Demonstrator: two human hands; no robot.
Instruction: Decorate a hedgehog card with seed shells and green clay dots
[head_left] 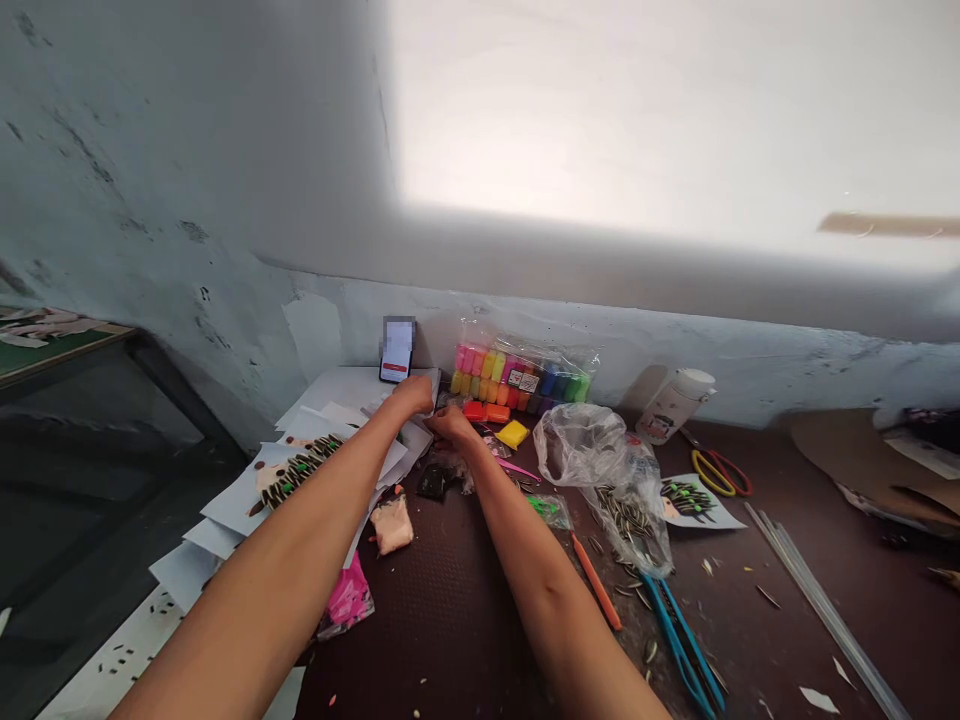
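Note:
Both my arms reach to the back of the dark table. My left hand (412, 397) is closed at the edge of a white paper sheet (434, 384), which stands up beside its fingers. Close to its right, my right hand (450, 424) has its fingers drawn together at the paper's edge; what lies between them is hidden. A stack of white sheets (225, 510) spreads under my left arm, with a seed-covered hedgehog picture (304, 468) on top. Below my hands lie a black clay packet (433, 482) and a pale peach clay packet (393, 525).
A phone (396, 352) leans on the wall. Colored clay packs (517, 378), a yellow packet (513, 434) and a bottle (675, 407) stand behind. To the right are a bag of sunflower seeds (626, 515), scissors (720, 472), blue tweezers (682, 645), an orange tool (596, 582) and clear sticks (825, 610).

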